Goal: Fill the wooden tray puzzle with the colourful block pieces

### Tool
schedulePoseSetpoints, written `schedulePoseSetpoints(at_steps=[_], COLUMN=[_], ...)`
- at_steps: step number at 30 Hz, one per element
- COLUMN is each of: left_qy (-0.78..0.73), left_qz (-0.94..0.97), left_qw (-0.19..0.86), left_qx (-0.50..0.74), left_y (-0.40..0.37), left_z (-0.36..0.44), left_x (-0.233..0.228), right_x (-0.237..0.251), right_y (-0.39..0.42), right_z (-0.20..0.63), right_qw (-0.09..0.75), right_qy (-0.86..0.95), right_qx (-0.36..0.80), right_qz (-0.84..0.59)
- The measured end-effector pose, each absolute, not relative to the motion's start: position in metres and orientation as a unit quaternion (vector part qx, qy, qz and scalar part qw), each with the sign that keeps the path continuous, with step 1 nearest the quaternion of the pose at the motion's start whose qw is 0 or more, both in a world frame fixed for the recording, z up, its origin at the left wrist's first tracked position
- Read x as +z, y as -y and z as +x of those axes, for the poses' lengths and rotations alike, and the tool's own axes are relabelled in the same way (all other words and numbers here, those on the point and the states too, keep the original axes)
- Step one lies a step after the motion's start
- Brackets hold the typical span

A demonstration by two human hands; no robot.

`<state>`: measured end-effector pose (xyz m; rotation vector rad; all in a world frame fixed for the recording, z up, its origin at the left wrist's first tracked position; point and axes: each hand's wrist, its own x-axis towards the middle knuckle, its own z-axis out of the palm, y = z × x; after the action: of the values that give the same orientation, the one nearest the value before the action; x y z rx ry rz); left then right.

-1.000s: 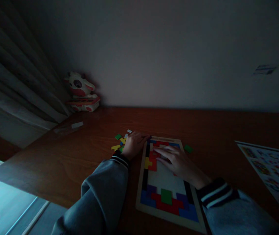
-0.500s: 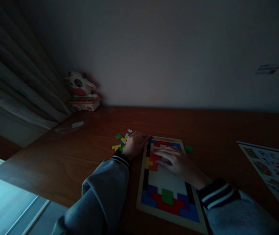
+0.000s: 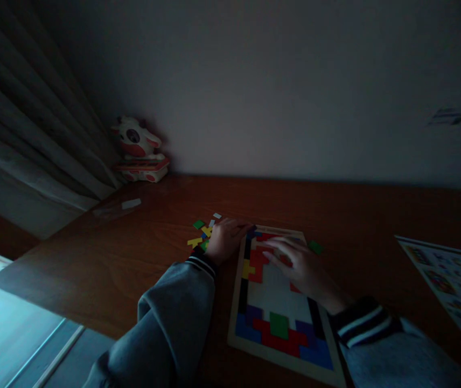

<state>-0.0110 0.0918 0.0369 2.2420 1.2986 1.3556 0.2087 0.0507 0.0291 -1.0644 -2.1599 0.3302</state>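
Now the right hand has drawn back a little toward the board's right edge since half a second ago, baring more of a red piece near the left edge; the left hand has stayed put.

The right hand slants in over the board, palm down, its grip loose, thumb apart from the fingers; whether it touches anything is unclear. The left hand bends over the board's far left corner, fingertips at a purple piece; I can't tell if its grip pinches it.

The board lies toward the table's near edge. Inside, black pieces and a yellow piece line its left edge, and a green piece sits among colours by its near edge; the middle is bare. Loose pieces lie left of the board, and one green tile beside its far right corner.
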Motion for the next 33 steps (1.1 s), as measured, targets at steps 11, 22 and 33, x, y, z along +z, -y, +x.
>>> schedulePoseSetpoints(at_steps=[11, 22, 33], left_qy=[-0.346, -0.579, -0.539], left_qz=[0.792, 0.788, 0.819], left_qw=[0.205, -0.064, -0.006], left_qx=[0.459, 0.197, 0.194], left_y=[-0.07, -0.088, -0.088], left_z=[0.009, -0.091, -0.103], left_x=[0.042, 0.051, 0.054], right_x=[0.037, 0.029, 0.03], right_y=[-0.046, -0.062, -0.065], right_z=[0.207, 0.233, 0.24], right_qw=[0.416, 0.498, 0.524], right_qy=[0.707, 0.625, 0.593], right_qx=[0.313, 0.266, 0.273], right_qz=[-0.479, -0.539, -0.547])
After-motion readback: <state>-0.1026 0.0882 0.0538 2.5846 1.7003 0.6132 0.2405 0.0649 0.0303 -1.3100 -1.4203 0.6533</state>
